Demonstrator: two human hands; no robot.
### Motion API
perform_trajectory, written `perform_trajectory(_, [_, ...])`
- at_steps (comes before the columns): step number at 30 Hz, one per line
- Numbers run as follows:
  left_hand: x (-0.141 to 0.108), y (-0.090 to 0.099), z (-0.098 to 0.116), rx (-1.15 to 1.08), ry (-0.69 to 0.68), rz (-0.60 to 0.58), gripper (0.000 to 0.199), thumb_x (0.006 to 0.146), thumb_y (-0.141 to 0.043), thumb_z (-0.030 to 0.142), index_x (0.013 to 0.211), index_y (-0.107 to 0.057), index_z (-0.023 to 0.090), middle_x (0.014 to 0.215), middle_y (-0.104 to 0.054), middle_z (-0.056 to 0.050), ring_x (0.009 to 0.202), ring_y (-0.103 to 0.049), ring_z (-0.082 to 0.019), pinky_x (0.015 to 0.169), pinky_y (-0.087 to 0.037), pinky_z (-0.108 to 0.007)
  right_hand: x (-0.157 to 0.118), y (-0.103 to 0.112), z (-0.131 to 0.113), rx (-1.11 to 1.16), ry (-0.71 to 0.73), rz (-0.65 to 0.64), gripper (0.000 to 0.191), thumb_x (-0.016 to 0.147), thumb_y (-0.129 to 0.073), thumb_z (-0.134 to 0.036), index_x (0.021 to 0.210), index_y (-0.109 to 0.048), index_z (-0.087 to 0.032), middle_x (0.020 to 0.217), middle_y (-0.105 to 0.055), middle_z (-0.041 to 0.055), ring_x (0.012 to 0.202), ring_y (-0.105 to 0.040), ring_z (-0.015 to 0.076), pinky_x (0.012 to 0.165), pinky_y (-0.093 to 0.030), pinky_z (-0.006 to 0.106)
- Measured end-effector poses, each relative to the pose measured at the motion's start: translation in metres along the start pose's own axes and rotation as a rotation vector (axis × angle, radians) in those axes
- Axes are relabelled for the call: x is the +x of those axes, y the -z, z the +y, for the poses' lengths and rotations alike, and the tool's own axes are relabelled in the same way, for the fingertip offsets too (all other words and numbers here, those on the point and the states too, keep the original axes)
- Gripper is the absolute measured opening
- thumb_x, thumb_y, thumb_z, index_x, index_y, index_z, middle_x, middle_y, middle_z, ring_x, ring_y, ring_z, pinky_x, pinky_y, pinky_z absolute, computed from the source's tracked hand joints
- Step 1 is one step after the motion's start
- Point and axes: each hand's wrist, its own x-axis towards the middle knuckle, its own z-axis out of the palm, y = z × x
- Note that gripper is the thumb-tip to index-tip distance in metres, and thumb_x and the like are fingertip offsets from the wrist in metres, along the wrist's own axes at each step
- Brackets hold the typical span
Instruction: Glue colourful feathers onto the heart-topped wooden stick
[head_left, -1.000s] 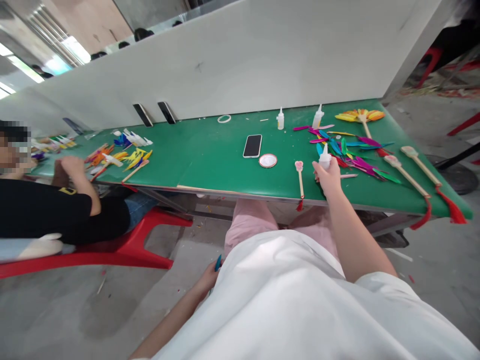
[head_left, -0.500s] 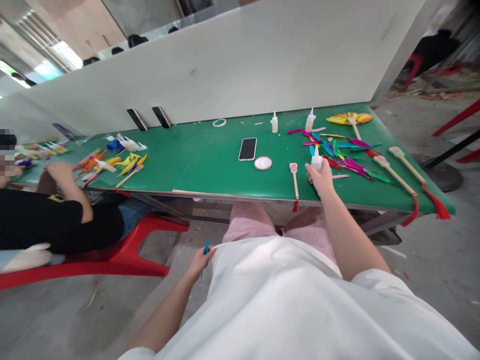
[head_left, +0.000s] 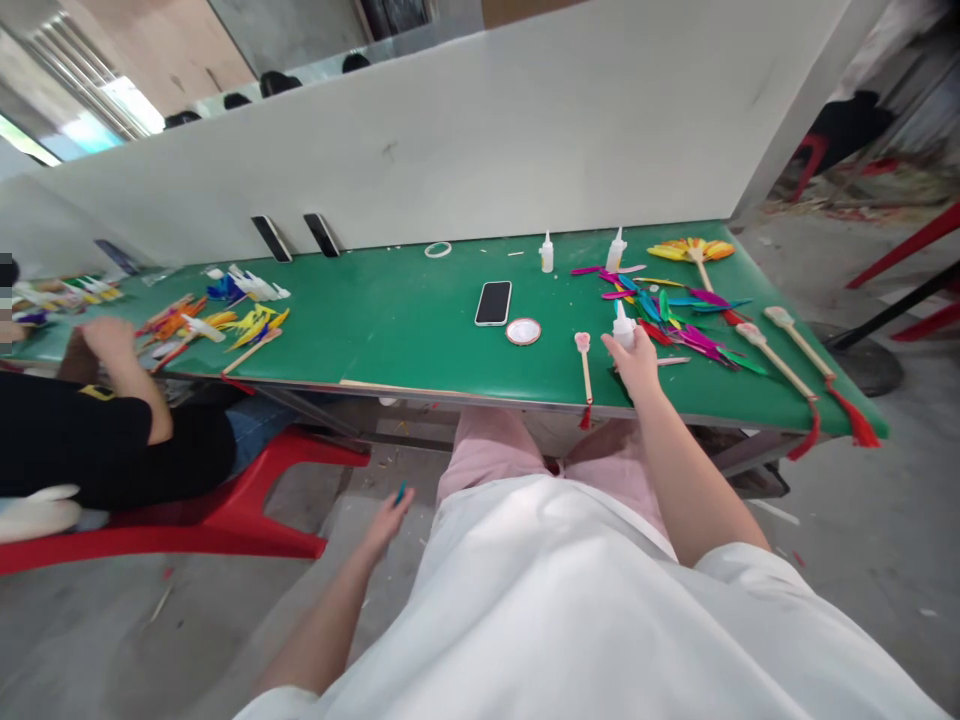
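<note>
My left hand hangs low beside my lap, off the table, its fingers closed on a small teal feather. Over the table's front edge, my right hand grips a white glue bottle with its nozzle up. Just beyond it lies a pile of colourful feathers. Left of the right hand is a wooden stick with a pinkish head and red tassel. A round white dish with a red rim sits further left, near a phone.
Two glue bottles stand near the wall. A yellow feather fan and two tasselled sticks lie at the right. On the left, a person in black works beside yellow feathers. A red chair stands between us.
My left hand has moved left and slightly up, away from my shirt, with the feather. My right hand still holds the bottle, slightly further left in the view, which has shifted a little.
</note>
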Motion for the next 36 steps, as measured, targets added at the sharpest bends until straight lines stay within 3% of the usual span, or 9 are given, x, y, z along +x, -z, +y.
perform_trajectory(3, [0.017,0.004,0.046,-0.199,-0.215,-0.025,0.066,0.071,-0.053,0.061,0.117,-0.051,0.015,0.063,-0.045,0.005,0.042,-0.024,-0.003,0.041,-0.015,-0.019,-0.002,-0.001,-0.002,0.014,-0.015,0.01,0.041,0.068,-0.056,-0.057,0.087,-0.052,-0.021,0.069,-0.054,0.0002,0.066,-0.052,0.0166,0.059,-0.045,0.031])
perform_trajectory(5, [0.023,-0.008,0.086,-0.301,-0.361,-0.082,0.064,0.071,-0.056,0.057,0.121,-0.051,0.017,0.071,-0.051,0.002,0.043,-0.025,-0.003,0.042,-0.016,-0.019,-0.005,-0.002,-0.005,0.02,-0.016,0.014,0.042,0.07,-0.052,-0.057,0.09,-0.052,-0.02,0.072,-0.054,0.001,0.068,-0.053,0.0171,0.06,-0.045,0.031])
perform_trajectory(8, [0.024,-0.046,0.149,-0.391,-0.516,-0.188,0.053,0.074,-0.057,0.049,0.116,-0.057,0.017,0.081,-0.061,-0.004,0.049,-0.04,-0.005,0.046,-0.027,-0.02,-0.008,0.0,-0.012,0.031,-0.018,0.022,0.044,0.064,-0.061,-0.053,0.09,-0.05,-0.019,0.079,-0.056,0.003,0.074,-0.054,0.018,0.063,-0.046,0.032])
perform_trajectory(10, [0.021,-0.075,0.183,-0.457,-0.641,-0.335,0.045,0.079,-0.054,0.045,0.111,-0.06,0.014,0.085,-0.067,-0.009,0.069,-0.057,-0.012,0.06,-0.038,-0.022,-0.011,0.001,-0.02,0.051,-0.031,0.006,0.046,0.06,-0.065,-0.05,0.089,-0.049,-0.019,0.08,-0.057,0.0038,0.072,-0.055,0.018,0.06,-0.046,0.032])
perform_trajectory(14, [0.014,-0.116,0.227,-0.584,-0.758,-0.438,0.037,0.084,-0.049,0.045,0.097,-0.064,0.014,0.097,-0.068,-0.011,0.102,-0.059,-0.022,0.081,-0.039,-0.03,-0.025,-0.004,-0.046,0.149,-0.063,-0.12,0.046,0.059,-0.066,-0.051,0.086,-0.048,-0.019,0.073,-0.06,0.0029,0.061,-0.058,0.0168,0.046,-0.046,0.029])
perform_trajectory(19, [0.007,-0.137,0.254,-0.819,-0.759,-0.451,0.031,0.088,-0.044,0.04,0.098,-0.061,0.016,0.108,-0.065,-0.01,0.108,-0.057,-0.022,0.093,-0.035,-0.034,-0.061,-0.027,-0.082,0.396,-0.072,-0.332,0.046,0.053,-0.074,-0.042,0.084,-0.049,-0.02,0.078,-0.065,0.0018,0.072,-0.064,0.0182,0.053,-0.053,0.029])
perform_trajectory(22, [0.004,-0.142,0.264,-0.849,-0.708,-0.479,0.036,0.089,-0.04,0.045,0.107,-0.058,0.019,0.108,-0.065,-0.009,0.113,-0.054,-0.022,0.093,-0.034,-0.035,-0.075,-0.038,-0.093,0.445,-0.072,-0.326,0.045,0.05,-0.077,-0.035,0.082,-0.049,-0.021,0.071,-0.063,-0.0014,0.068,-0.062,0.0166,0.058,-0.054,0.031])
perform_trajectory(29, [0.0,-0.152,0.268,-0.862,-0.67,-0.499,0.039,0.091,-0.035,0.047,0.115,-0.053,0.022,0.111,-0.064,-0.009,0.115,-0.052,-0.021,0.093,-0.034,-0.035,-0.074,-0.033,-0.089,0.443,-0.114,-0.246,0.049,0.052,-0.074,-0.036,0.088,-0.045,-0.023,0.071,-0.061,-0.0031,0.067,-0.061,0.0165,0.055,-0.054,0.03])
perform_trajectory(36, [-0.004,-0.164,0.265,-0.925,-0.712,-0.459,0.038,0.091,-0.037,0.046,0.116,-0.053,0.022,0.115,-0.062,-0.008,0.112,-0.054,-0.019,0.091,-0.04,-0.031,-0.075,-0.029,-0.081,0.459,-0.162,-0.309,0.048,0.049,-0.075,-0.034,0.089,-0.053,-0.021,0.067,-0.062,-0.0039,0.065,-0.06,0.0154,0.055,-0.053,0.029])
